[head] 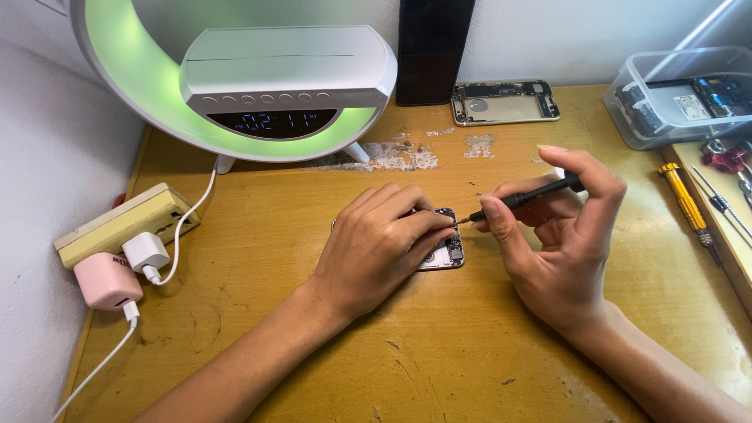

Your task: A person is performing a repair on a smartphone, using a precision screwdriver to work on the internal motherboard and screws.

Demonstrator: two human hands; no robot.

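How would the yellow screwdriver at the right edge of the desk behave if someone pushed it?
The yellow screwdriver has a round, slim handle, so it would probably roll. It looks rigid and light. It lies apart from the right hand, near the desk edge, so it might drop off.

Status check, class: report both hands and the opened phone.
Left hand pinning small opened phone. Right hand holding thin black screwdriver, tip at phone. Nothing in the way.

The left hand (pixel 380 247) pins an opened phone (pixel 446 252) while the right hand (pixel 560 235) points a black screwdriver (pixel 526 197) at it.
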